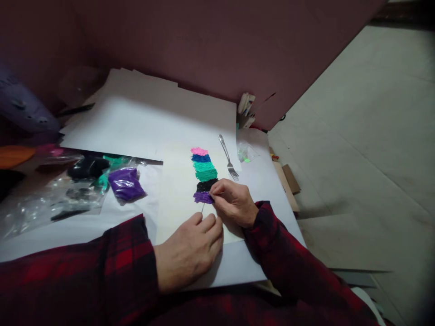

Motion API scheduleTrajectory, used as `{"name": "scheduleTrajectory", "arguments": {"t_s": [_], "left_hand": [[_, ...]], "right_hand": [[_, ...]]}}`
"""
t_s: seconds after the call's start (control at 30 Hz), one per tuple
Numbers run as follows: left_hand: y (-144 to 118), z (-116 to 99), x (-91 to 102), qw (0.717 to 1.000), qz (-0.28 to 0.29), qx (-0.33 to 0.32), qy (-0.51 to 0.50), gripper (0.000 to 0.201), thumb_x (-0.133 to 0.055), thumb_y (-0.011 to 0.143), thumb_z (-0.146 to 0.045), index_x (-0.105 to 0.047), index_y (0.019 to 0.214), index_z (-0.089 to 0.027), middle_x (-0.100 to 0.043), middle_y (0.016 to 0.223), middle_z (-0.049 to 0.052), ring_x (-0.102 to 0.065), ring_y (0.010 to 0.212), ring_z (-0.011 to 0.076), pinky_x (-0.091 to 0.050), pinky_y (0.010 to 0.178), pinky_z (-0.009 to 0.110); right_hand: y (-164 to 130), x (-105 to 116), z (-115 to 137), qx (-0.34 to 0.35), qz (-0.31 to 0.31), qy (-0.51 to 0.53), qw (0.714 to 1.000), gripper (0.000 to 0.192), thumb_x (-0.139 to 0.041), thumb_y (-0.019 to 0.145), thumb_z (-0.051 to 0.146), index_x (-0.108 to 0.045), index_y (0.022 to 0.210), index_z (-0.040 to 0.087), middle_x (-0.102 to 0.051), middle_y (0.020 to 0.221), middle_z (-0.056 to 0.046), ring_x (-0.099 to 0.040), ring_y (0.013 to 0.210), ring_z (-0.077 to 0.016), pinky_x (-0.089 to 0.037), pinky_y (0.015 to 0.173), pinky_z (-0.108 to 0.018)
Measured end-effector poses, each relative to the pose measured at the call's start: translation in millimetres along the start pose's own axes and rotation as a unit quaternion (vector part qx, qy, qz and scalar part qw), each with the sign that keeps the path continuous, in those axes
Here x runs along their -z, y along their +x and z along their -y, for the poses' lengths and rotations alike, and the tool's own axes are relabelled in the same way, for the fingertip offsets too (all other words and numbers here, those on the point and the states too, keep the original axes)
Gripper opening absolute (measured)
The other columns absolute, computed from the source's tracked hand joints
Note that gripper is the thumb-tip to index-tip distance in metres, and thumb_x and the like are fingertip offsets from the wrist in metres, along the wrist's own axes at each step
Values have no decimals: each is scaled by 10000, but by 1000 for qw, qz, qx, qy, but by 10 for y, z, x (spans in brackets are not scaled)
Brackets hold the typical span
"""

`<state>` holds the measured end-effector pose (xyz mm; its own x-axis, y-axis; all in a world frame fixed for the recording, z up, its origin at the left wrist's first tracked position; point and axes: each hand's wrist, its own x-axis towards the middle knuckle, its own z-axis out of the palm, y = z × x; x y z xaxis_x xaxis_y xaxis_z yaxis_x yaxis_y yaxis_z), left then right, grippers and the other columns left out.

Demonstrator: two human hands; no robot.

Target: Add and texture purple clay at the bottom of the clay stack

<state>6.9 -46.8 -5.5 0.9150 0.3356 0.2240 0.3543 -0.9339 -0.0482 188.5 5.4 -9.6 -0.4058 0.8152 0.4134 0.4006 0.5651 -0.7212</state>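
Right hand (234, 203) pinched together on the purple patch (203, 197), just left of its fingertips; the colour column runs straight away. Left hand (190, 251), loosely curled, presses the sheet (176, 194) nearer in.

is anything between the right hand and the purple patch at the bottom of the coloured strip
Nothing visible. The right hand has its fingertips right at the edge of the purple patch, seemingly touching it. The left hand rests on the paper below, near a thin stick, and the fork lies off to the side.
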Motion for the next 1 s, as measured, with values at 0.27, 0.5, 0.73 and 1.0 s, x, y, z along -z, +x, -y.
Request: {"name": "scheduleTrajectory", "arguments": {"t_s": [0.27,0.5,0.73,1.0], "left_hand": [[4,2,12,1000,-9,2,-4,267,-407,935,-155,-593,1116,-93,-590,1138,143,-515,931,266,-395,701,387],[11,-3,-6,1000,-17,1,-4,256,-420,930,-149,-600,1104,-95,-599,1115,141,-520,932,265,-394,698,388],[3,-2,-9,1000,-20,0,-2,256,-428,922,-148,-600,1104,-93,-601,1110,138,-522,933,267,-398,696,387],[10,-1,-4,1000,-21,1,-4,248,-435,922,-150,-600,1099,-95,-605,1083,135,-521,925,261,-395,697,384]], "right_hand": [[-11,2,24,5,12,-11,1000,185,-502,744,14,-532,770,194,-618,809,-26,-568,732,-142,-480,685,-295],[-11,6,47,19,17,-10,1000,202,-492,720,-1,-523,756,195,-624,807,-28,-568,725,-142,-481,677,-298],[-3,3,73,41,16,-19,999,189,-497,720,7,-512,737,195,-630,797,-30,-578,721,-144,-484,669,-303],[-12,2,70,38,29,-25,999,186,-498,734,15,-511,745,201,-632,797,-27,-577,728,-144,-491,680,-305]]}}
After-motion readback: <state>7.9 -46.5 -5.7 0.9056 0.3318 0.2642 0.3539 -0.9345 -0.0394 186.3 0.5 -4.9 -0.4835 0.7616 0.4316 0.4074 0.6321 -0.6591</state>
